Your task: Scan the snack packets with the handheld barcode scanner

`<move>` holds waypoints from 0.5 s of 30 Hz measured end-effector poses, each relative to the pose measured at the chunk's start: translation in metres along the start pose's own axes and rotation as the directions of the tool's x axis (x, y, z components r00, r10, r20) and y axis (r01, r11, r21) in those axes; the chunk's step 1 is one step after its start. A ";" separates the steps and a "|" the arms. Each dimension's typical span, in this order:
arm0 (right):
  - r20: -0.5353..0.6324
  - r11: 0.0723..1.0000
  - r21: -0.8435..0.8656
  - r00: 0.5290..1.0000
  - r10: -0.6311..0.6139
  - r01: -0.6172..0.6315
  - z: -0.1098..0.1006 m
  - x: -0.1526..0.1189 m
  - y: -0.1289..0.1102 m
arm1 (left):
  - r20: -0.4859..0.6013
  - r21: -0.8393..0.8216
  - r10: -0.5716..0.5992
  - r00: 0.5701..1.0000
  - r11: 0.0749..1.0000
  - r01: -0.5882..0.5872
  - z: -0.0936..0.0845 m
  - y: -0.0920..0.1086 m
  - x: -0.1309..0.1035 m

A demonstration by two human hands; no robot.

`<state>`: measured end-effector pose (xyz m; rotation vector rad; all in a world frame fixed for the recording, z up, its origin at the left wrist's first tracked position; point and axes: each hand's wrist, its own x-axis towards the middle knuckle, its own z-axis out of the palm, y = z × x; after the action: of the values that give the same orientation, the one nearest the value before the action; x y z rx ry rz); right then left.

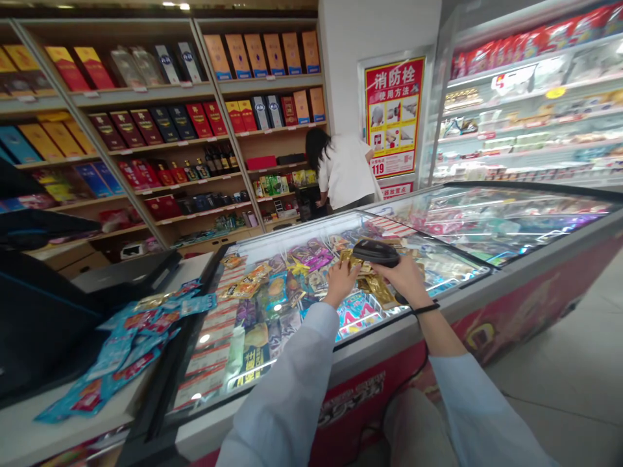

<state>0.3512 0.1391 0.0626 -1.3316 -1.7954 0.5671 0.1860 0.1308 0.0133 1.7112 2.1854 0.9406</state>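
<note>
Gold packets on glass freezer lid; blue packets on counter

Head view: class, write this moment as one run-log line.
right hand: holds black scanner; left hand: at gold packets; gold packets: on glass-topped freezer; blue packets: on counter

Glare streaks the freezer glass, chiller shelves glow, and outer edges blur.

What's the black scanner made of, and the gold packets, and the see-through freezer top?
Scanner: probably hard plastic, dark, from its smooth, moulded shape and slight shine.
Gold packets: foil or shiny plastic film, I can't tell which; they look crinkled and glint.
Freezer top: smooth and clear, likely glass; it's see-through with bright reflections.
</note>
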 end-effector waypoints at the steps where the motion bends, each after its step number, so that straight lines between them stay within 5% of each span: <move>1: -0.003 1.000 0.001 1.000 -0.001 0.001 0.000 0.000 0.000 | -0.011 -0.013 0.008 1.000 1.000 -0.008 0.000 -0.002 0.001; 9: 0.016 0.999 0.022 0.999 -0.050 0.049 0.006 -0.001 -0.014 | -0.121 -0.107 0.083 0.989 0.990 -0.096 -0.019 -0.017 0.011; 15: 0.047 0.990 0.010 0.988 -0.144 0.144 0.021 -0.012 -0.046 | -0.216 -0.124 0.092 0.972 0.985 -0.121 -0.093 -0.058 0.005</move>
<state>0.3093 0.1144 0.0809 -1.1816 -1.9089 0.5285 0.0899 0.0955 0.0519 1.7505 2.1108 1.3217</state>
